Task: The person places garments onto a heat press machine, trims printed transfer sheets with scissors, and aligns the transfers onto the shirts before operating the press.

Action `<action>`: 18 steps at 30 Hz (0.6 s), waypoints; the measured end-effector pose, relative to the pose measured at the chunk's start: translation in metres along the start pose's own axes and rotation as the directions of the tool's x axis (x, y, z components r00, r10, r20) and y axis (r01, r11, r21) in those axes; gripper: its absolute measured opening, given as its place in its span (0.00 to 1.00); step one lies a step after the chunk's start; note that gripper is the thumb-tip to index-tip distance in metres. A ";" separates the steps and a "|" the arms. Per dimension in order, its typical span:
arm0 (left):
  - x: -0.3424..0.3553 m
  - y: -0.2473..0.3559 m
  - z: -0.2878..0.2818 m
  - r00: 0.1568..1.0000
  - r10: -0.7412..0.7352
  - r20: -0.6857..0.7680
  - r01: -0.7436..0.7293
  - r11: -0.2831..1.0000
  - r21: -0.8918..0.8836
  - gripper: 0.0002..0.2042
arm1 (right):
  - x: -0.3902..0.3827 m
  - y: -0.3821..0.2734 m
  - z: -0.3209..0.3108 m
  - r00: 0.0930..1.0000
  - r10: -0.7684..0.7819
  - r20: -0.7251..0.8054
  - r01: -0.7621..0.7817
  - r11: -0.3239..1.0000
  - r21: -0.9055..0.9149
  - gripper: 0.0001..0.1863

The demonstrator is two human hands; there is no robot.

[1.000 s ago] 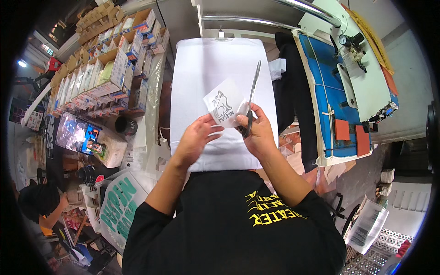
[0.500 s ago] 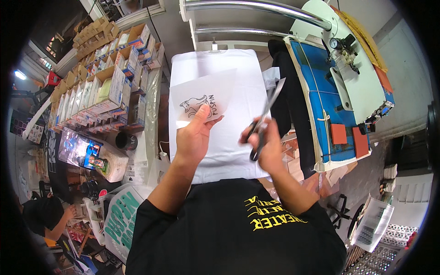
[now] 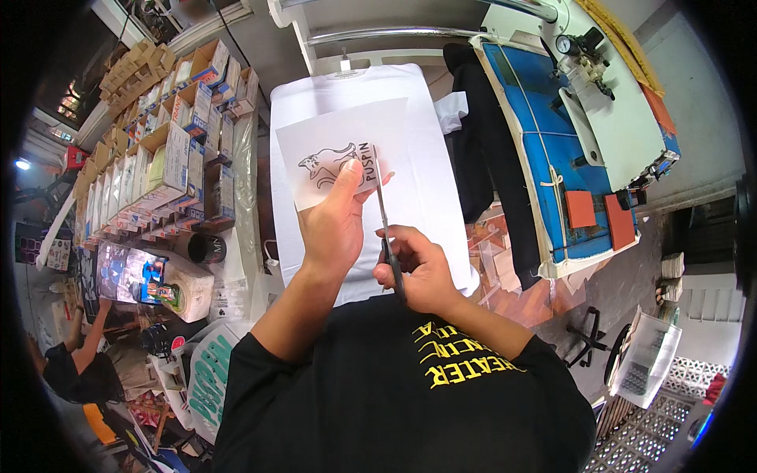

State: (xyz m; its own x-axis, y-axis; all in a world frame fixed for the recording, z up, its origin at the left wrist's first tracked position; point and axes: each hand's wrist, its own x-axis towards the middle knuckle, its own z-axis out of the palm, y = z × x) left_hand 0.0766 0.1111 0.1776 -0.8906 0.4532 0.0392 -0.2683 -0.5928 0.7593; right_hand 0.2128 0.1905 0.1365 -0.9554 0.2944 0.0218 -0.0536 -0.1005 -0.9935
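Note:
My left hand (image 3: 335, 225) grips a translucent sheet (image 3: 319, 130) printed with a black cat drawing and lettering, thumb on its front. My right hand (image 3: 419, 268) is closed around the black handles of scissors (image 3: 382, 201), whose long metal blades point away from me and lie along the lettering at the sheet's right side. Whether the blades are cutting into it I cannot tell. Beneath both hands a white T-shirt (image 3: 422, 142) is spread flat on a platen.
Stacked cardboard boxes (image 3: 154, 169), a lit screen (image 3: 126, 272) and a dark cup (image 3: 206, 248) stand left. A blue padded press (image 3: 516, 102) with orange pads is right, beside dark fabric (image 3: 477, 158). A co-worker (image 3: 79, 370) works at lower left, arms raised.
The sheet went from between my hands into my left hand and turned sideways. My right hand brought the scissors left against it. The co-worker's arms moved up.

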 end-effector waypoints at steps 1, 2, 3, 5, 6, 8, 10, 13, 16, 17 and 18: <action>0.001 0.000 0.000 1.000 -0.003 -0.010 0.003 1.000 -0.002 0.10 | 0.001 0.000 -0.001 1.000 -0.003 -0.003 0.003 1.000 -0.001 0.25; 0.002 0.001 0.001 1.000 -0.005 -0.020 0.005 1.000 -0.005 0.10 | 0.002 0.001 -0.001 1.000 0.003 -0.004 -0.003 1.000 0.003 0.25; 0.003 0.001 0.002 1.000 -0.008 -0.031 0.008 1.000 -0.008 0.11 | 0.002 0.003 0.000 1.000 0.009 -0.005 -0.009 1.000 0.008 0.25; 0.005 0.002 0.002 1.000 -0.014 -0.027 0.014 1.000 -0.013 0.10 | 0.003 0.003 -0.001 1.000 0.022 -0.005 -0.021 1.000 0.017 0.25; 0.005 0.002 0.002 1.000 -0.018 -0.024 0.017 1.000 -0.016 0.10 | 0.004 0.002 -0.001 1.000 0.028 -0.006 -0.028 0.999 0.018 0.25; 0.006 0.003 0.001 0.999 -0.017 -0.028 0.016 1.000 -0.015 0.10 | 0.005 0.000 0.000 0.999 0.040 -0.005 -0.040 0.999 0.011 0.25; 0.006 0.003 0.001 1.000 -0.016 -0.026 0.015 1.000 -0.016 0.10 | 0.006 -0.001 0.000 0.999 0.051 -0.007 -0.051 0.999 0.001 0.25; 0.007 0.003 0.000 1.000 -0.015 -0.014 0.014 1.000 -0.021 0.10 | 0.005 0.004 0.000 0.998 0.055 -0.008 -0.055 0.998 -0.013 0.24; 0.009 0.001 -0.003 1.000 -0.022 -0.009 0.022 1.000 -0.012 0.10 | 0.006 0.003 -0.003 0.996 0.093 0.005 -0.092 0.993 -0.077 0.26; 0.009 0.001 -0.003 1.000 -0.028 -0.013 0.028 1.000 -0.003 0.10 | 0.006 0.002 -0.002 0.993 0.120 -0.004 -0.120 0.991 -0.066 0.26; 0.010 0.001 -0.004 0.999 -0.033 -0.016 0.033 0.999 0.005 0.10 | 0.006 0.000 -0.001 0.989 0.146 -0.012 -0.147 0.988 -0.054 0.25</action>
State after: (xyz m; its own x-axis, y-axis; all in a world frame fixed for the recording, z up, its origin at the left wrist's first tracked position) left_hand 0.0663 0.1125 0.1767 -0.8869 0.4619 0.0038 -0.2957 -0.5741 0.7635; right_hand 0.2073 0.1935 0.1369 -0.9493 0.2883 -0.1250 0.1028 -0.0910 -0.9905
